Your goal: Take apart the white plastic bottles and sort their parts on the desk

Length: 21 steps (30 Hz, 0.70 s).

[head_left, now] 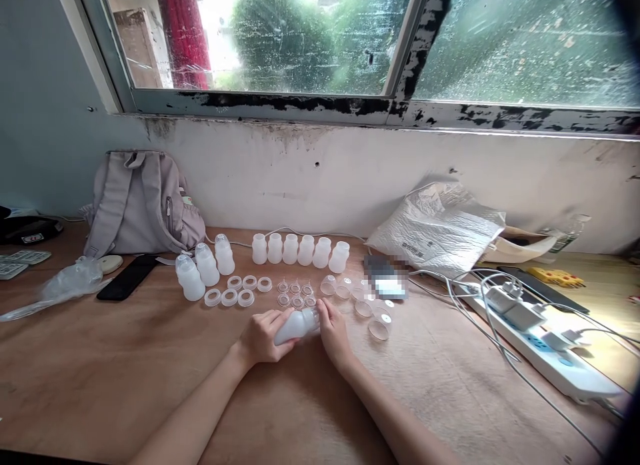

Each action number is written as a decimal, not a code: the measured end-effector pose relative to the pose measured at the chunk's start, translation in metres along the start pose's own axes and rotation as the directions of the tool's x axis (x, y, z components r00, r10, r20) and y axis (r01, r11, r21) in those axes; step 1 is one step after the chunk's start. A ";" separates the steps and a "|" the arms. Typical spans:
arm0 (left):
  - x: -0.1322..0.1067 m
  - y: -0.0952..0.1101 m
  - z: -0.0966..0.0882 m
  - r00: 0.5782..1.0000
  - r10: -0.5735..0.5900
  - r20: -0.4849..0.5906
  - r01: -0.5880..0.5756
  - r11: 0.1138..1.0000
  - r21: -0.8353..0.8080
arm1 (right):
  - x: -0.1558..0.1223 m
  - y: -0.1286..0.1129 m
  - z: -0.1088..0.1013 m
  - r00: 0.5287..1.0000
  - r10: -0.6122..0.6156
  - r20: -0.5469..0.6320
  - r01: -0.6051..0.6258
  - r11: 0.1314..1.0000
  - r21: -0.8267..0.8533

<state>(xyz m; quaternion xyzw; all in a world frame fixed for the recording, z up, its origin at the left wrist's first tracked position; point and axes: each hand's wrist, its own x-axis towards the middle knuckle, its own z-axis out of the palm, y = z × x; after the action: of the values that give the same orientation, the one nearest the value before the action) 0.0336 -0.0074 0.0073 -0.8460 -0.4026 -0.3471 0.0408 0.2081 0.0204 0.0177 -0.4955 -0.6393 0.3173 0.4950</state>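
Observation:
A frosted white baby bottle [295,326] lies tilted between my hands, a little above the table. My left hand [263,335] is wrapped round its body. At the neck end, the fingers of my right hand [334,332] are closed on a clear cap, which they mostly hide. Just beyond are several clear nipples [296,289] in rows. To their left lie several white collar rings [229,297], and to their right several clear domed caps [379,329]. Three capped bottles [207,265] stand at the left, and a row of open bottles [291,249] stands at the back.
A black phone [127,277], a plastic bag [75,280] and a grey backpack [135,202] are on the left. At the right, a power strip [545,348] trails white cables over the table near a silver mailer bag [440,225].

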 end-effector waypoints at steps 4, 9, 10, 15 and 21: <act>0.004 -0.010 -0.008 0.999 -0.034 0.001 0.034 0.998 0.044 | 0.001 -0.004 0.000 0.984 0.085 0.157 -0.111 0.981 0.159; 0.009 -0.015 -0.015 0.989 -0.149 0.026 0.148 0.989 0.010 | 0.000 -0.011 0.002 0.918 0.125 0.376 -0.246 0.924 0.293; 0.009 -0.015 -0.014 0.985 -0.168 0.032 0.169 0.985 -0.024 | 0.000 -0.013 0.002 0.914 0.102 0.393 -0.241 0.915 0.324; 0.009 -0.016 -0.006 0.896 -0.443 -0.028 0.416 0.862 -0.289 | -0.001 -0.018 0.000 0.905 0.060 0.420 -0.277 0.833 0.479; 0.011 -0.019 0.002 0.765 -0.643 -0.031 0.561 0.689 -0.460 | -0.001 -0.016 0.000 0.883 0.099 0.460 -0.320 0.843 0.433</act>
<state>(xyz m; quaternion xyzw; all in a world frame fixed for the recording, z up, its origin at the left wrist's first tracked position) 0.0257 0.0132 0.0090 -0.6165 -0.5674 -0.4985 -0.2225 0.2028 0.0145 0.0312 -0.3398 -0.5675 0.6230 0.4175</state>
